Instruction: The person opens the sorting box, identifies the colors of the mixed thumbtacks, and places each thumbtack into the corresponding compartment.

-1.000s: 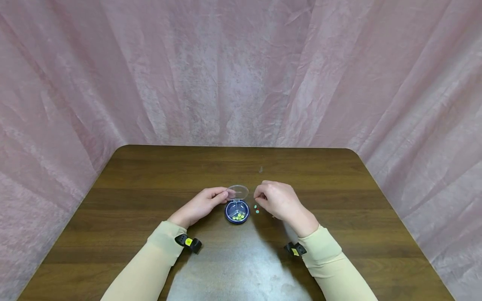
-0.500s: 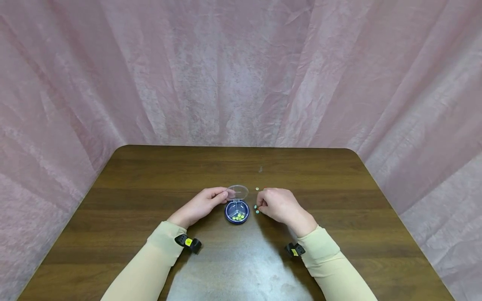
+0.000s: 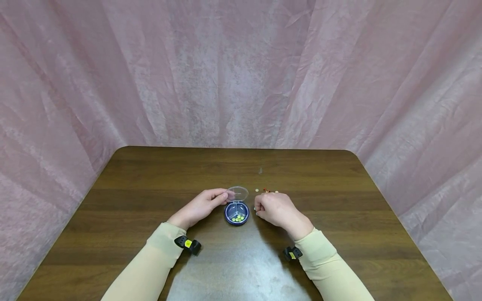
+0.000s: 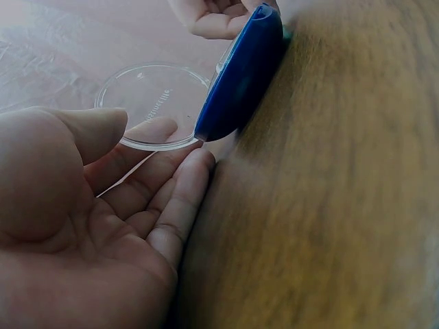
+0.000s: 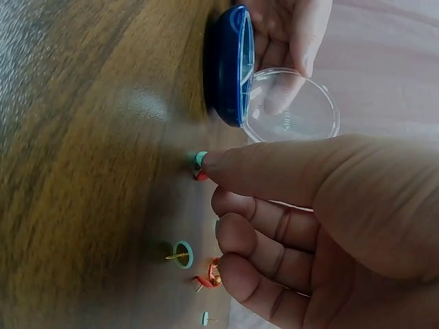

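A round blue case (image 3: pixel 237 224) with inner dividers lies open on the table. Several yellow-green thumbtacks (image 3: pixel 238 218) sit in its front compartment. My left hand (image 3: pixel 203 207) holds the raised clear lid (image 3: pixel 239 192) at its left edge, thumb on one face and fingers behind. Right of the case, my right hand (image 3: pixel 278 209) is low over the table with curled fingers. In the right wrist view its thumb tip meets a green thumbtack (image 5: pixel 200 157), beside a red one (image 5: pixel 200 176); the index finger is mostly hidden behind the thumb.
Beyond the right hand lie more loose thumbtacks: a pale one (image 3: pixel 257 190), red ones (image 3: pixel 265 190) and another pale one (image 3: pixel 276 192). Some rest with pins exposed, like a green-rimmed thumbtack (image 5: pixel 183 254). A pink curtain (image 3: pixel 241 83) hangs behind the wooden table (image 3: pixel 169 167).
My right hand has come down and nearer, its fingertips now covering most of the green and red thumbtacks beside the case. Tacks behind it are uncovered. The left hand stays on the lid.
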The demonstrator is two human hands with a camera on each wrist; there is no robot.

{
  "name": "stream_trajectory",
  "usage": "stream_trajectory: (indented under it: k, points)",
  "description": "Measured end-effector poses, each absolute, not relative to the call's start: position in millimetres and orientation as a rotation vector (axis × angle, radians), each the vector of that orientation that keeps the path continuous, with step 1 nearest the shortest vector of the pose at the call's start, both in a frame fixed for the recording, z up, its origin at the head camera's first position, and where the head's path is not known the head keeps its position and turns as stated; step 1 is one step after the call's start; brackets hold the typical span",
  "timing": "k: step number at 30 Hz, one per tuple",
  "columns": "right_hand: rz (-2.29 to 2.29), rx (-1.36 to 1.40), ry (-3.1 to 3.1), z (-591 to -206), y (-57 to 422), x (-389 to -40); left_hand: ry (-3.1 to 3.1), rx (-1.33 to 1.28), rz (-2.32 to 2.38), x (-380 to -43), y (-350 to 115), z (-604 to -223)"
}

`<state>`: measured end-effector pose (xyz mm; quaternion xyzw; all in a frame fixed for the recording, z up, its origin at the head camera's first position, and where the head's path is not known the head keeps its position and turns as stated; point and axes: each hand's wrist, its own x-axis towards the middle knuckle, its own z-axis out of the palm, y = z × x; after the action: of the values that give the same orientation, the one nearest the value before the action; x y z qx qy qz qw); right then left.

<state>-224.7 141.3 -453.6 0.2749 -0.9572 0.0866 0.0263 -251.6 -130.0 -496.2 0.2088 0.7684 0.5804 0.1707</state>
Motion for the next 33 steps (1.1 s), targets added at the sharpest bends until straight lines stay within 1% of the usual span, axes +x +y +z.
stream_trajectory:
  k: [14,33]
  points:
    - [0.261,0.885,-2.952,-458.8,142.1,-223.4,2.195,0.595,1.628,-250.3,-130.6,-499.4]
    - [0.215,0.925,-2.973,-451.5,142.8,-222.8,2.196,0.573,1.641,-251.2,-129.7,-496.5]
